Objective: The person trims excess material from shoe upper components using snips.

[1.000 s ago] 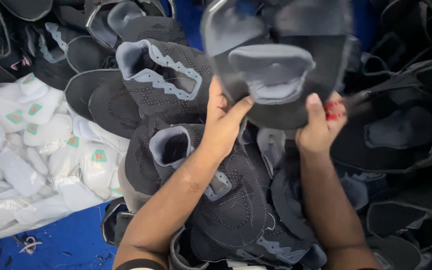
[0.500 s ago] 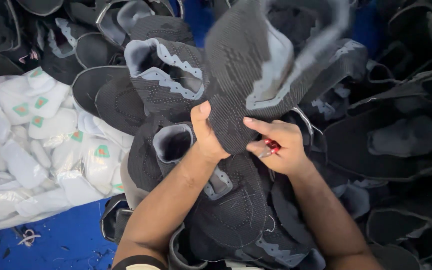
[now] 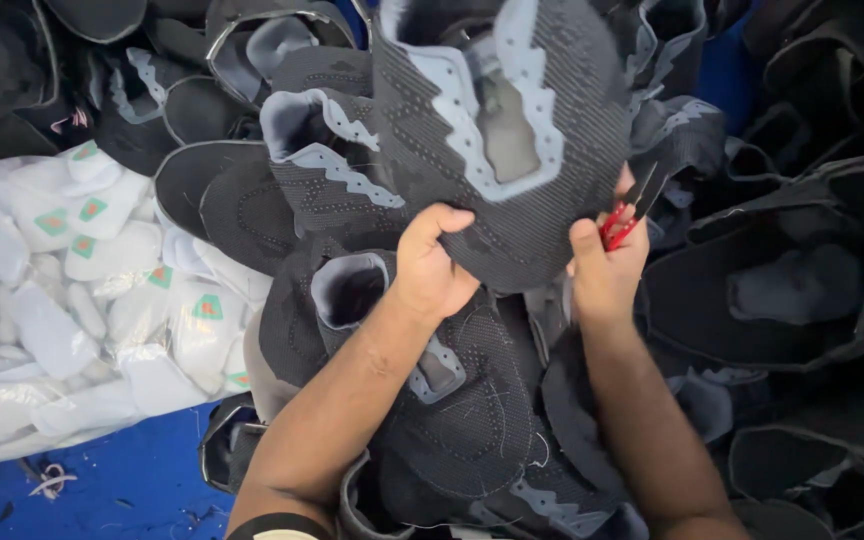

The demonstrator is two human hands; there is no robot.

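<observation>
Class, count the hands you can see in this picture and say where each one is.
2. The left hand grips the lower edge of the raised shoe upper; the right hand holds its right edge, with red snips. None seem hidden.

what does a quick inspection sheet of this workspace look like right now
surface: blue surface, bare only at lower left, with thread scraps on it
job's things: dark knit shoe upper with pale grey trim, held up over the heap; red-handled thread snips
clutter: heap of dark shoe uppers all around; clear bag of white pieces with green marks at left
grippers: left hand grips the upper's lower edge; right hand holds its other edge and the snips
cables: nothing seen
surroundings: more dark uppers to the frame edges; nobody else seen
</observation>
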